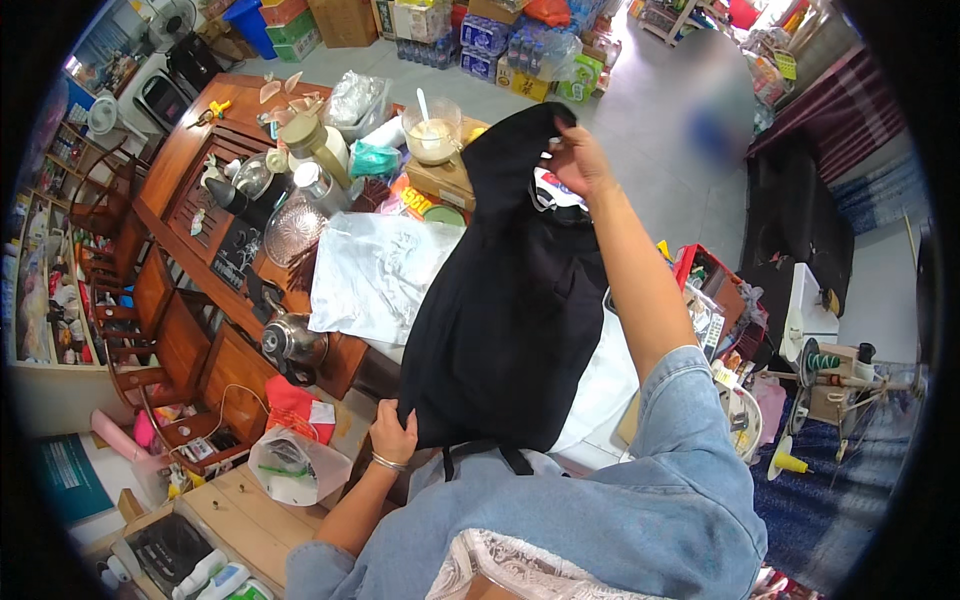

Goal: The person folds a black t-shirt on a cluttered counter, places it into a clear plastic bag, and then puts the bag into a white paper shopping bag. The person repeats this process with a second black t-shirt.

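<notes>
A black cloth garment [510, 320] hangs spread out in front of me, over the edge of the table. High on the right, my right hand [580, 160] is closed on its far upper edge and lifts that corner. Lower on the left, my left hand [393, 432] pinches the near left edge. Two thin black straps [515, 460] show at the near end, against my denim shirt. A white printed patch [560, 192] shows in an opening below my right hand. The exact cut of the garment cannot be told. Beside it lies a clear plastic bag [380, 270].
A wooden tea table [160, 195] to the left holds a steel kettle [292, 340], a glass bowl [432, 130] and jars. Wooden chairs [235, 385] line its near side. At the right stands a spool winding device [845, 380], beside a red box [700, 265] of small items.
</notes>
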Tool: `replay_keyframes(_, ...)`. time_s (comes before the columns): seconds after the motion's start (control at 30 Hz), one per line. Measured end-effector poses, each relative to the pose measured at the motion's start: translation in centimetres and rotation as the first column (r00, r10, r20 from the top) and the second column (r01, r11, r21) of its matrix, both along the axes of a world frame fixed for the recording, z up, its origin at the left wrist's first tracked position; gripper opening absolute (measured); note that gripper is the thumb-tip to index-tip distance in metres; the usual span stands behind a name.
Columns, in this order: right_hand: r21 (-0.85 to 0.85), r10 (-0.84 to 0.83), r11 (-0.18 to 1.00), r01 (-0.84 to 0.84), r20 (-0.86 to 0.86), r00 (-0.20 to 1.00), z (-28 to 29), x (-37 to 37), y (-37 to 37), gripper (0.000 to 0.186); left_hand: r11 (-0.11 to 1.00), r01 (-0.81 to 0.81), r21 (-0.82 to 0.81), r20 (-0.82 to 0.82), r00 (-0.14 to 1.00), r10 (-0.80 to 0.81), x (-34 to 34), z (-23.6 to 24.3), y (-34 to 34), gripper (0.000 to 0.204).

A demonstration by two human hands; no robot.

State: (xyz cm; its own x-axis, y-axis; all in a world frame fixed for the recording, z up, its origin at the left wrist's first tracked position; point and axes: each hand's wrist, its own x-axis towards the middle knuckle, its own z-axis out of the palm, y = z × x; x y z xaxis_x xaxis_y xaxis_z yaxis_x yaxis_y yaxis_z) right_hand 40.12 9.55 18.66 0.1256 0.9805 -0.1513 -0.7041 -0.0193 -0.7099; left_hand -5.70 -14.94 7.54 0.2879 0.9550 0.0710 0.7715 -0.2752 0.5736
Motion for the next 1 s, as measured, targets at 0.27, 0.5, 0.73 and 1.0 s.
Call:
replay_keyframes(0.27, -0.086, -0.231, 0.97, 0.227, -0.048, 0.972, -4.5, 5.7, -5.6, 0.055, 0.601, 0.66, -0.451, -0.015, 0.667, -0.745, 5.8, 0.3, -3.6, 0.041)
replay_keyframes(0.5, -0.094, -0.277, 0.959, 0.267, -0.126, 0.953, -5.8, 6.7, -10.0, 0.071, 0.503, 0.762, -0.407, 0.234, 0.62, -0.749, 10.2, -2.5, -0.5, 0.023)
replay_keyframes(0.73, 0.026, 0.424, 0.844, -0.536, 0.58, 0.695, 0.0, -3.5, -14.7, 0.065, 0.459, 0.464, -0.758, 0.647, 0.626, 0.436, 13.2, -1.9, 12.0, 0.024)
replay_keyframes(1.0, -0.279, 0.352, 0.934, -0.223, 0.827, 0.438, -5.2, -11.5, -21.0, 0.032, 0.906, 0.206, -0.37, 0.479, 0.878, -0.004, 17.3, -2.3, 19.7, 0.027)
